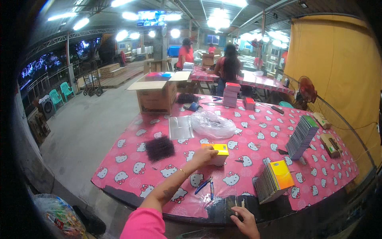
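My left hand (204, 155) reaches across the table, its fingers closed on the left side of a small stack of yellow spiral notebooks (221, 149). Part of that stack is hidden behind the hand. Low in the view, near the table's front edge, my right hand (245, 223) is empty, thumb and fingers apart. Between the two hands lie pliers with blue handles (205, 187), spread apart. A taller stack of spiral notebooks (274, 181) with a yellow-orange cover on top stands to the right. Left of my left hand is a pile of black binding coils (160, 149).
A pink patterned cloth (131, 159) covers the table. Clear plastic bags (213, 124), an open cardboard box (155, 97), a tall green-topped notebook stack (302, 137) and red-topped stacks (231, 95) stand around. Other people (229, 65) are at a farther table. A fan (306, 89) is right.
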Tool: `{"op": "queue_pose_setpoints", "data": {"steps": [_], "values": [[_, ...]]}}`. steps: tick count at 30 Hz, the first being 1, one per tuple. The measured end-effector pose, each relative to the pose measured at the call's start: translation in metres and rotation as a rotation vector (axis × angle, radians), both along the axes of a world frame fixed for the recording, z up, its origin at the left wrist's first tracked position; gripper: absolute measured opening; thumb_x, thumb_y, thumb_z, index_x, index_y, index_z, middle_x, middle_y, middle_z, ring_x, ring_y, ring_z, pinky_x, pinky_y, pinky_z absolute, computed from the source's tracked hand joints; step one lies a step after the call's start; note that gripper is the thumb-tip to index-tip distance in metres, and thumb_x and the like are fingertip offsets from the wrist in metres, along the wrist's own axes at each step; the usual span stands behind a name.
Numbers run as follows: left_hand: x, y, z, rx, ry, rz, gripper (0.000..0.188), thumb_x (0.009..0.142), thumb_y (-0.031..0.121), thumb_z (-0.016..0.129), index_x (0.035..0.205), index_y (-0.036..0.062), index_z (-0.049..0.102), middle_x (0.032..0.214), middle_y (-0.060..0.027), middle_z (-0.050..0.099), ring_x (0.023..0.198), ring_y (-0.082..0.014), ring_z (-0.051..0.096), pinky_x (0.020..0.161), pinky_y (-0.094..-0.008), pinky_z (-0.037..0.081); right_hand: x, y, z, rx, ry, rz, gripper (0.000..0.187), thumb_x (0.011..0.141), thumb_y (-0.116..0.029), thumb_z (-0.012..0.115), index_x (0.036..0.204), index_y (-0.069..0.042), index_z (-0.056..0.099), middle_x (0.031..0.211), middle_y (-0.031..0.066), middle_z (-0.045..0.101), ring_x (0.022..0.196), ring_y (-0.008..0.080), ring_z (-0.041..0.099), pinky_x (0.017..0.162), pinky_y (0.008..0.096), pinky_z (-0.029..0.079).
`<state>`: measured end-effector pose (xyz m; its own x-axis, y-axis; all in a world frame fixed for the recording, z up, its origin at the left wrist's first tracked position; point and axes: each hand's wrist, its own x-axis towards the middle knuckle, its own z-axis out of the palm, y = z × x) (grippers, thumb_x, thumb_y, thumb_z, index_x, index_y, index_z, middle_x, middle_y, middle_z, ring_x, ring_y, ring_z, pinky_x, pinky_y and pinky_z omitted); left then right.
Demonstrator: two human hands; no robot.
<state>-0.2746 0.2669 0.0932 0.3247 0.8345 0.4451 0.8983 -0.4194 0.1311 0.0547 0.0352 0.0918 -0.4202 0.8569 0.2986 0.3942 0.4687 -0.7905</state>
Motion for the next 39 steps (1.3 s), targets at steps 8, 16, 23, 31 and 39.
{"op": "queue_pose_setpoints", "data": {"steps": [8, 16, 23, 31, 39], "values": [[0.058, -0.068, 0.045, 0.234, -0.313, -0.358, 0.025, 0.081, 0.016, 0.067, 0.106, 0.0103, 0.066, 0.092, -0.0112, 0.066, 0.087, -0.0321, 0.067, 0.073, -0.0457, 0.052, 0.005, 0.001, -0.047, 0.034, 0.044, -0.128, 0.046, 0.088, -0.011, 0.076, 0.131, -0.004, 0.061, 0.128, 0.0148, 0.06, 0.115, 0.0291, 0.06, 0.095, 0.039, 0.05], [0.132, -0.184, -0.049, -0.061, -0.454, -0.443, 0.05, 0.089, 0.007, 0.066, 0.137, 0.0128, 0.054, 0.13, -0.018, 0.05, 0.119, -0.0385, 0.053, 0.1, -0.0454, 0.045, -0.011, 0.013, -0.078, -0.2, 0.512, -0.396, 0.027, 0.084, -0.006, 0.077, 0.108, -0.002, 0.064, 0.115, 0.0115, 0.063, 0.11, 0.0225, 0.061, 0.096, 0.0351, 0.049], [0.079, -0.166, -0.079, -0.49, -0.677, -0.343, 0.067, 0.093, 0.016, 0.068, 0.152, 0.0066, 0.037, 0.156, -0.0218, 0.035, 0.144, -0.032, 0.037, 0.117, -0.0413, 0.031, -0.015, 0.019, -0.072, -0.161, 0.439, -0.463, 0.037, 0.08, 0.0, 0.078, 0.11, -0.003, 0.057, 0.099, 0.0066, 0.063, 0.093, 0.0163, 0.063, 0.089, 0.0311, 0.05], [-0.177, -0.061, -0.047, -0.111, -0.006, 0.659, 0.09, 0.079, 0.046, 0.07, 0.154, 0.01, 0.035, 0.158, -0.0229, 0.031, 0.15, -0.0453, 0.02, 0.118, -0.0666, 0.015, -0.019, 0.011, -0.08, -0.212, 0.633, -0.343, 0.035, 0.083, 0.003, 0.076, 0.109, -0.004, 0.054, 0.098, 0.0063, 0.066, 0.095, 0.0141, 0.065, 0.085, 0.0298, 0.052], [-0.154, -0.084, -0.083, 0.088, 0.207, 0.659, 0.049, 0.092, 0.021, 0.06, 0.138, 0.008, 0.052, 0.137, -0.018, 0.055, 0.131, -0.0359, 0.049, 0.111, -0.0531, 0.036, -0.027, 0.023, -0.068, -0.361, 0.567, -0.234, 0.018, 0.083, 0.005, 0.077, 0.099, 0.0, 0.07, 0.097, 0.0068, 0.072, 0.091, 0.0148, 0.067, 0.084, 0.0302, 0.055]]}}
